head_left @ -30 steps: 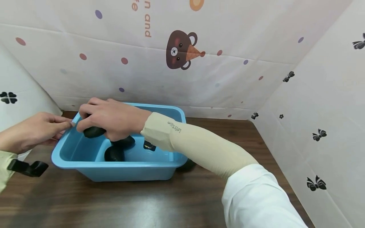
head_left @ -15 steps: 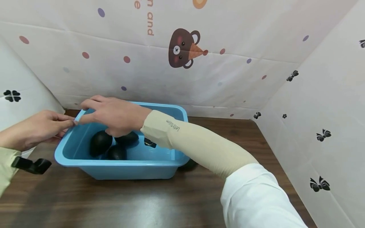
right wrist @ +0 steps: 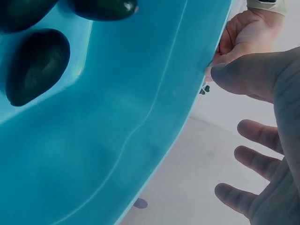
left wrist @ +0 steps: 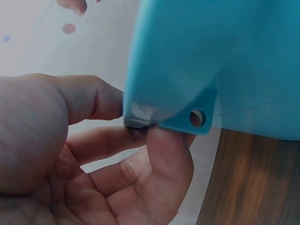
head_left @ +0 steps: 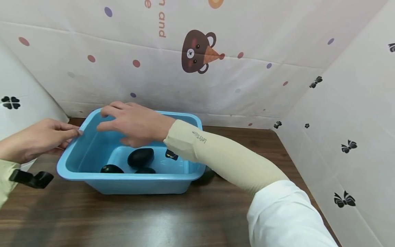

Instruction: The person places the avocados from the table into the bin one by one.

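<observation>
While the dark wood table (head_left: 139,219) fills the near part of the scene, a white sleeve (head_left: 287,216) enters at the near right, with a cream cuff (head_left: 222,152) running on from it to the wrist. At the near left, a black bracket (head_left: 33,179) juts from the other cuff (head_left: 7,178). The blue tub (head_left: 132,177) stands on the table beyond, its long near rim facing the viewer. Inside, two fruits (head_left: 111,169) lie low behind that rim, dark green and partly hidden; a third fruit (head_left: 140,157) rests slightly farther back. One more fruit (head_left: 205,176) sits outside, just beside the tub's right end, partly covered by the arm. The left hand (head_left: 46,139) pinches the tub's left rim between thumb and fingers. Over the tub's far left part hangs the right hand (head_left: 135,125), fingers spread and loosely bent, its grasp free. Behind everything rises the far sheet (head_left: 253,31), printed with dots and a sideways bear (head_left: 197,51).
</observation>
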Demonstrator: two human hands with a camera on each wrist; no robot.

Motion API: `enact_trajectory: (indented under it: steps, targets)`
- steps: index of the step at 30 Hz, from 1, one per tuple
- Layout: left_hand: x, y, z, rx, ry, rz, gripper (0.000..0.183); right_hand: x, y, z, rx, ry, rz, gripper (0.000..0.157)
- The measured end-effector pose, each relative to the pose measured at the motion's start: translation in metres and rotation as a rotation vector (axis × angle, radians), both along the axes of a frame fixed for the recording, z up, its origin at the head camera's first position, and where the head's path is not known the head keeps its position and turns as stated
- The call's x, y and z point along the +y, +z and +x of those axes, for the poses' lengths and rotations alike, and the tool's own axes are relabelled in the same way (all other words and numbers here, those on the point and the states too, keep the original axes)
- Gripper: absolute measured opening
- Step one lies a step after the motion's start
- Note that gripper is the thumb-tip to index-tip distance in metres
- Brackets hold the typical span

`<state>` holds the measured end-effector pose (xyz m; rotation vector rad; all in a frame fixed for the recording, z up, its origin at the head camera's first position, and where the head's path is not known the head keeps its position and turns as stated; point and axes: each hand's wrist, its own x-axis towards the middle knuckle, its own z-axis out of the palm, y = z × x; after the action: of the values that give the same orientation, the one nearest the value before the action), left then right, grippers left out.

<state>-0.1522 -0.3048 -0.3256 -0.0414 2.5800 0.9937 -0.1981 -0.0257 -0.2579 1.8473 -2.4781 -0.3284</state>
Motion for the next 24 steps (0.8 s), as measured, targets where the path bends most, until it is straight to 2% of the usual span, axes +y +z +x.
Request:
enact_trajectory:
  steps: [12, 24]
  targets:
    - [-0.001, -0.002, -0.001, 0.004, 0.002, -0.009, 0.068, 0.034, 0.011, 0.009, -0.004, -0.044, -0.012, 0.056]
    - [0.000, -0.004, 0.001, 0.038, -0.009, -0.022, 0.066, 0.084, 0.008, 0.023, -0.007, -0.085, -0.091, 0.055]
